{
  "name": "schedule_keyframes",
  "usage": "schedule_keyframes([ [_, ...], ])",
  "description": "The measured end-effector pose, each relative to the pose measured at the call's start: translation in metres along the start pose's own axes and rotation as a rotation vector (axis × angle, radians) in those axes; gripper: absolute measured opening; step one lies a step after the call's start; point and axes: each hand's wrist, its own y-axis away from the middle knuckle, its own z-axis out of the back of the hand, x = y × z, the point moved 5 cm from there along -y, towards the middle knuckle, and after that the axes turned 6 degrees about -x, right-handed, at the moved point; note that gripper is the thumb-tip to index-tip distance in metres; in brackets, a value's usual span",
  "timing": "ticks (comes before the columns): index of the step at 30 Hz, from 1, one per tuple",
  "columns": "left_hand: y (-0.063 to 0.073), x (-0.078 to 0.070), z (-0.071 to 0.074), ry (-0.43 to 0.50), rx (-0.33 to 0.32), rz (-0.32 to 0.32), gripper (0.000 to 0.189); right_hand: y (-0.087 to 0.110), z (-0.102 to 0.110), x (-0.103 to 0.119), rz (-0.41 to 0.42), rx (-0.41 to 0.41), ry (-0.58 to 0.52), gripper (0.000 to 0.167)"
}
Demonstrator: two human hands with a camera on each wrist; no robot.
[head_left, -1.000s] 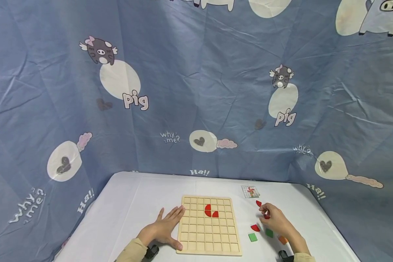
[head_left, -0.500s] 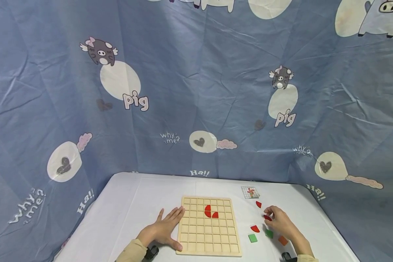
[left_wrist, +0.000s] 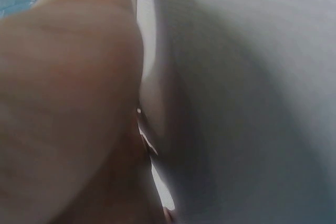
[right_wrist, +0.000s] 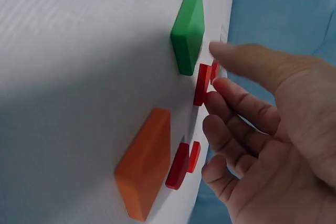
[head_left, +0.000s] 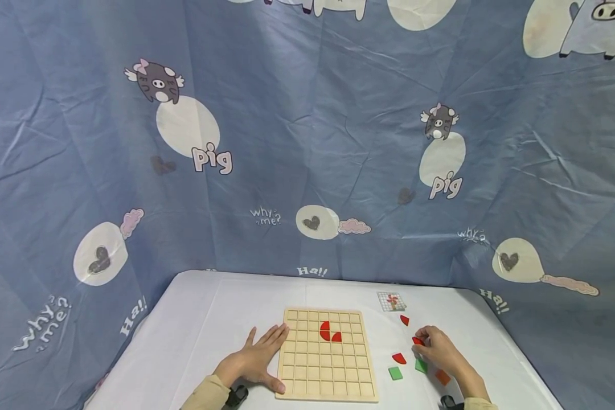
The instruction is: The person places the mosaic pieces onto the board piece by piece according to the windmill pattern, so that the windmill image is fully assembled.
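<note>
My right grip (head_left: 437, 348) is low over the desk (head_left: 210, 319), thumb and fingers curved about a red quarter piece (head_left: 418, 341); whether they pinch it or stand apart from it, I cannot tell. Another red piece (head_left: 405, 320) lies just past those fingertips, and the picture card (head_left: 392, 301) is farther out beyond it. Left of my thumb is a third red piece (head_left: 399, 358); a green tile (head_left: 421, 366) sits close on its near side, a second green tile (head_left: 395, 373) farther left, an orange tile (head_left: 443, 377) near my wrist. My left grip (head_left: 256, 359) lies flat, fingers spread, at the left edge of the grid board (head_left: 326, 374), which stretches away to its right and carries three red quarters (head_left: 326, 335)
</note>
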Motion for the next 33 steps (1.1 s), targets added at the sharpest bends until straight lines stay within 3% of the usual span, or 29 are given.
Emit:
schedule_keyframes([
  [9,0.000,0.000,0.000,0.003,-0.003,-0.006,0.129,-0.001,-0.002,0.001,0.036,-0.016,0.046,0.016],
  [33,0.002,0.000,0.001,0.011,-0.008,-0.010,0.129,-0.002,-0.005,0.013,0.049,-0.035,0.056,0.018],
])
